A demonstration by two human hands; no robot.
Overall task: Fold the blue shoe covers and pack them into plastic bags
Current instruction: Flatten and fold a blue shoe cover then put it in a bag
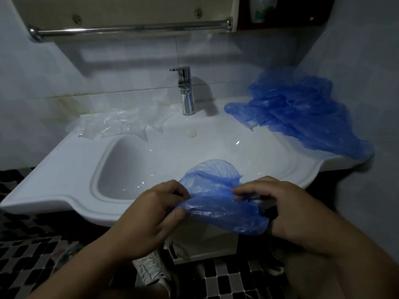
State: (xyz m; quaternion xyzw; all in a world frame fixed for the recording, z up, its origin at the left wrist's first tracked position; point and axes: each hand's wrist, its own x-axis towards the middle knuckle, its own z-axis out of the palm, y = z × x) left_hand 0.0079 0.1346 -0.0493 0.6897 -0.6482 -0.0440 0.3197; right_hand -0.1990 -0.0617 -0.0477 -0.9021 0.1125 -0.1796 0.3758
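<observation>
L hand (pixel 151 212) + R hand (pixel 291 208) at 6 o'clock, by front edge of sink (pixel 64 165). Both pinch one blue shoe cover (pixel 220 203) stretched betw. them: L thumb + fingers curled on left end, R fingers curled on right end. Cover's upper part over basin. Pile of blue shoe covers (pixel 291 113) at 2 o'clock on sink ledge, well apart from hands. Clear plastic bags (pixel 121 124) at 10 o'clock, crumpled on ledge. Tap (pixel 185 91) at 12 o'clock, betw. bags + pile. White shoe (pixel 151 270) on tiled floor (pixel 32 244) below.

The shoe cover (pixel 218 203) is thin, crinkled blue plastic film. The sink (pixel 71 169) looks glossy white ceramic, the faucet (pixel 186 91) polished chrome.
</observation>
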